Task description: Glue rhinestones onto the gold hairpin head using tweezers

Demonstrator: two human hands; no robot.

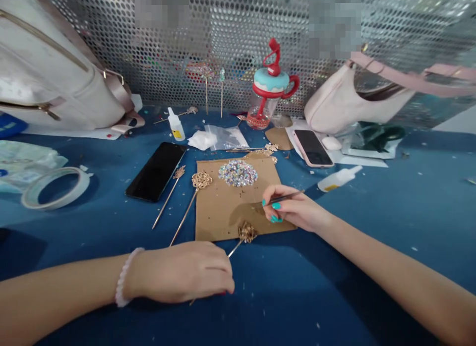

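My left hand [182,271] is closed round the stick of a gold flower hairpin [247,232], whose flower end rests over the front edge of a cardboard piece [215,212]. My right hand [288,207] pinches a thin dark tool [284,197], perhaps tweezers; its tip points left above the cardboard, and I cannot make out anything in it. A pile of glittering rhinestones [238,173] lies on the cardboard's far part. Left of it lie a second flower hairpin [201,180] and a smaller leaf-shaped one [179,172].
A black phone [156,171], a glue bottle [176,125] and a tape roll [55,187] lie to the left. On the right are another glue bottle [338,179] and a pink-cased phone [313,147]. A red-handled cup [269,88] and bags stand before the perforated metal wall [238,33].
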